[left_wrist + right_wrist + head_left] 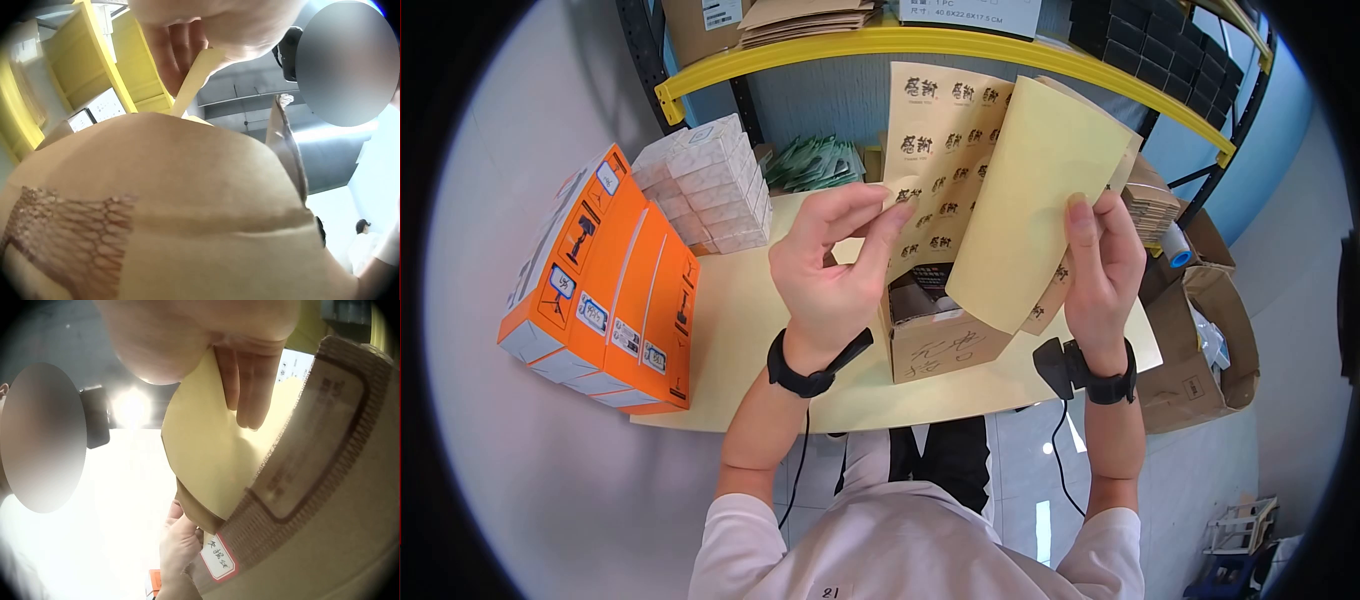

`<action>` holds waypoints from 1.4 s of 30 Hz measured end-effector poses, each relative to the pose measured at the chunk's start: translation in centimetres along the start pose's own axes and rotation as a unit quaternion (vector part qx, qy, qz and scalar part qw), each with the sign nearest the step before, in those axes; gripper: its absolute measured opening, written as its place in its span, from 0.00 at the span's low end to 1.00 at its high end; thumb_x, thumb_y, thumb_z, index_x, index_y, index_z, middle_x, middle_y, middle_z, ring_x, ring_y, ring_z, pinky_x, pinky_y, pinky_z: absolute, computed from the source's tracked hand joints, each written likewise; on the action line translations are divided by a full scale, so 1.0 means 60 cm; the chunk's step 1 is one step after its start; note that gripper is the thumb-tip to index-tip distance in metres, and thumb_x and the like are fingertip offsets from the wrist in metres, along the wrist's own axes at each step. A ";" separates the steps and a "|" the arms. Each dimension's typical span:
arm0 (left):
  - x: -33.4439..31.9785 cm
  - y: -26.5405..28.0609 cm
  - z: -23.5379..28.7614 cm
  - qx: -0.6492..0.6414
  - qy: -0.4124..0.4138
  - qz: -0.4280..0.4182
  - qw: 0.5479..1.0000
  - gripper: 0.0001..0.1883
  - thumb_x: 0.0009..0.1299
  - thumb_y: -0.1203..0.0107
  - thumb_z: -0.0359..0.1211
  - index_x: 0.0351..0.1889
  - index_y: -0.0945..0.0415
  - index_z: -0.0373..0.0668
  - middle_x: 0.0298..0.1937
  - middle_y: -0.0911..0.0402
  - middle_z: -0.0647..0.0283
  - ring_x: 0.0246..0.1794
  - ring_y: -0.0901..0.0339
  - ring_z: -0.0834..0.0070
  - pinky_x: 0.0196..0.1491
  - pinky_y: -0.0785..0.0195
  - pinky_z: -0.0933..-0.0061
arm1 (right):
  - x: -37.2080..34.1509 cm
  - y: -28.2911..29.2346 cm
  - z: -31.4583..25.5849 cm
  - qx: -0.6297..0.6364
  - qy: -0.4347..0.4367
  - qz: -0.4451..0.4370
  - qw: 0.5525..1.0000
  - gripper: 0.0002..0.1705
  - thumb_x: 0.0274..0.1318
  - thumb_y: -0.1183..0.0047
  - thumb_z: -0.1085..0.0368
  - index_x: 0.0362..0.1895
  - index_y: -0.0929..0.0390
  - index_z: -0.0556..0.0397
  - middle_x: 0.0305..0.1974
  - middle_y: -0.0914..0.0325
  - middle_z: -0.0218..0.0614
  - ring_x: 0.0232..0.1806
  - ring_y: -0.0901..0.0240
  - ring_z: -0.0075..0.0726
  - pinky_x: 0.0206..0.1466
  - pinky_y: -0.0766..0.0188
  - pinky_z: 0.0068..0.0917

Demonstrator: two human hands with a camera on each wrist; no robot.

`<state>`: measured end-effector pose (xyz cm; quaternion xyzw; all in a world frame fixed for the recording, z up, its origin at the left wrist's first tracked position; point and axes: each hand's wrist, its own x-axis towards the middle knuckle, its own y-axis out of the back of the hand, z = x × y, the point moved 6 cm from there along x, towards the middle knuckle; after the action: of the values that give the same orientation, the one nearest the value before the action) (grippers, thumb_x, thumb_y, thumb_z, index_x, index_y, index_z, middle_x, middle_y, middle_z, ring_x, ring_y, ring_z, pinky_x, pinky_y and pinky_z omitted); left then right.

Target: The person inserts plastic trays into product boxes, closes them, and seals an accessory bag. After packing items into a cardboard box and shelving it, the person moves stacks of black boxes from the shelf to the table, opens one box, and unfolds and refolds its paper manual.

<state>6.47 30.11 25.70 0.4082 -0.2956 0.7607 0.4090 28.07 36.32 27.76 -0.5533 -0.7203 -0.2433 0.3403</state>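
Observation:
Both hands hold up tan sticker sheets point(935, 150) printed with rows of dark characters and small "THANK YOU" lettering. My left hand point(832, 255) pinches the left edge of the printed sheet between thumb and fingers. On the other side, my right hand point(1106, 270) pinches the sheets, its thumb on a plain yellowish face point(1030, 200) that curls over the print. Beneath them an open cardboard box point(948, 348) with handwriting on its side stands on the table point(800, 390). The box wall fills much of both wrist views.
An orange box point(640, 300) stands at the table's left, with stacked white boxes point(705, 190) and green packets point(818, 165) behind. A yellow-beamed shelf point(820, 46) spans the back. Open cartons point(1215, 375) stand on the floor at right.

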 end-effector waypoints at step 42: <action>0.033 -0.045 -0.037 -0.109 0.261 -0.168 0.944 0.21 0.78 0.54 0.43 0.57 0.26 0.35 0.49 0.20 0.64 0.47 0.27 0.83 0.50 0.34 0.79 | 0.032 -0.085 0.006 -0.092 -0.011 -0.164 0.982 0.45 0.59 0.58 0.74 0.78 0.61 0.43 0.63 0.32 0.52 0.55 0.25 0.35 0.55 0.29 0.28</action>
<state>7.33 33.92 26.63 0.1924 -0.1867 0.7237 0.6359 22.76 36.40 29.11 -0.4589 -0.7799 -0.3546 0.2355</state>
